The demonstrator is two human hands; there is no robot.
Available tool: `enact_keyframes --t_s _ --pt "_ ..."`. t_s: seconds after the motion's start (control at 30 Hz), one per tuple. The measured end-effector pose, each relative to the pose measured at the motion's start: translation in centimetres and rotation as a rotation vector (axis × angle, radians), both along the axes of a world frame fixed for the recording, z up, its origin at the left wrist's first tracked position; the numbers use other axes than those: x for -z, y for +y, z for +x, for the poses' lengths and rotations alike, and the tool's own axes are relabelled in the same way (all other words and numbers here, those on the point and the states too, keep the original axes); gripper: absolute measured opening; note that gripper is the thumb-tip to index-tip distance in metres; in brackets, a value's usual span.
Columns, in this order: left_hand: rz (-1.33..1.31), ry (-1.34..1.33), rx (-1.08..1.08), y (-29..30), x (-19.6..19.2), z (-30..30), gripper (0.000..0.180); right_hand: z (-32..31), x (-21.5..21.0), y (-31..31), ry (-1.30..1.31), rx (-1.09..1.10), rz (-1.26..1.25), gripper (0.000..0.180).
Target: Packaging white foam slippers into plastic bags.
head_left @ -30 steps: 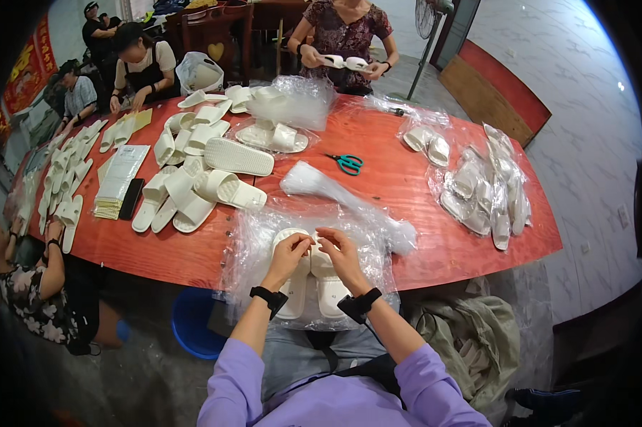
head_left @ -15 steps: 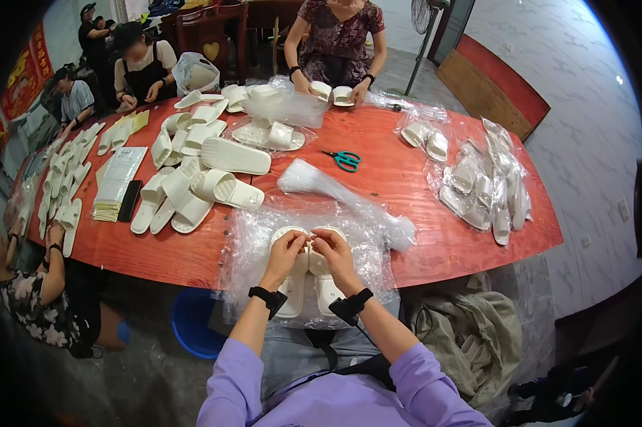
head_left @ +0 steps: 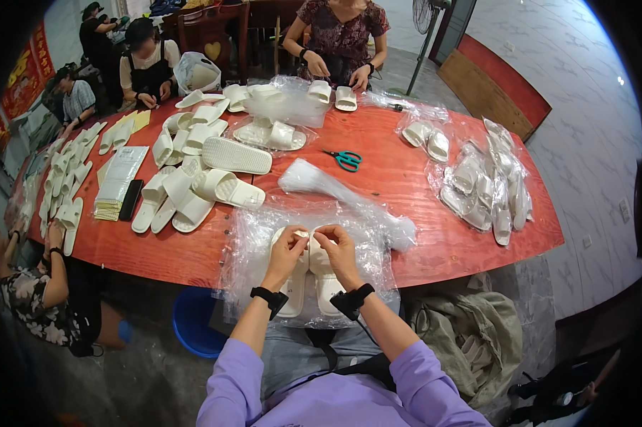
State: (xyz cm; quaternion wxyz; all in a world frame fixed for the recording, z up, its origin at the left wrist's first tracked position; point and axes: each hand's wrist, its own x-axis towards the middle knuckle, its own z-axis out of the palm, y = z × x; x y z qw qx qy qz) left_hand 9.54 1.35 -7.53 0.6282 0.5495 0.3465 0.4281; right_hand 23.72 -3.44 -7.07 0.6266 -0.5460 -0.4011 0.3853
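White slippers (head_left: 293,288), likely light, side-graspable, are lying at the near table edge (head_left: 442,269); left hand (head_left: 285,252) and right hand (head_left: 339,254) are curling narrowly, grip unclear.

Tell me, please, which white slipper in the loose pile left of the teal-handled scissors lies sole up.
The oblong white slipper at the right side of the pile: its textured sole faces up, while neighbouring slippers show their straps.

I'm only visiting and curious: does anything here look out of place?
One white slipper lies sole up among the loose pile, while its neighbours mostly show their straps. The nearest pair sits side by side; nothing looks spilled.
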Motion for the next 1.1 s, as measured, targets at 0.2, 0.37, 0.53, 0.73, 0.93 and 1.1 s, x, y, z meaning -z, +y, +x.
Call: enact_keyframes --t_s 0.2,0.37,0.53,0.73,0.93,1.1 --pt "0.065 0.022 0.024 0.1 1.1 -0.3 0.014 -0.1 -1.0 0.1 -0.11 -0.028 0.02 0.013" --pt "0.111 0.028 0.032 -0.2 0.9 0.5 0.014 0.7 -0.9 -0.3 -0.151 -0.034 0.012 0.013" --pt "0.136 0.073 0.048 0.0 1.4 -0.1 0.014 0.7 -0.8 -0.3 -0.219 -0.068 0.01 0.012" --pt "0.2 0.062 0.057 0.2 1.4 0.5 0.015 1.9 -0.9 -0.5 -0.144 -0.047 0.02 0.013" --pt "0.226 0.119 0.068 0.1 1.6 0.1 0.015 1.3 -1.8 -0.6 -0.372 -0.059 0.019 0.013" --pt "0.203 0.088 0.112 0.0 2.1 0.3 0.016 1.9 -1.6 -0.9 -0.363 -0.117 0.023 0.008"
